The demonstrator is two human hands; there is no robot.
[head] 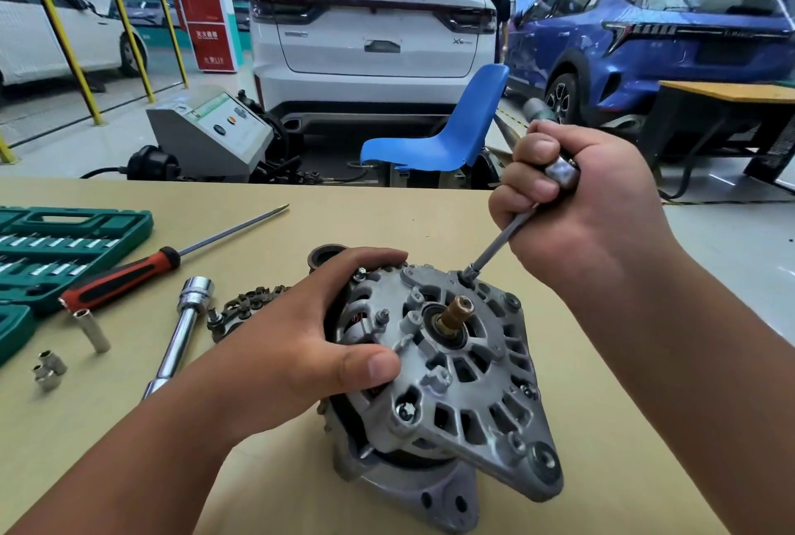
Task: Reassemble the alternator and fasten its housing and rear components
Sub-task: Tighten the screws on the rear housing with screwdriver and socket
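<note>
Bare left hand (pixel 301 345), bare right hand (pixel 580 212), bare forearms (pixel 142 461)

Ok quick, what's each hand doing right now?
Left hand: holding the alternator, fingers curled over its side.
Right hand: gripping a driver whose tip sits on a housing bolt.

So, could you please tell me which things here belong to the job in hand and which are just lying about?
On the job: alternator; driver, tip on the housing; dark part, probably refitted later.
Lying about: red screwdriver; extension bar; loose sockets; socket case.
</note>
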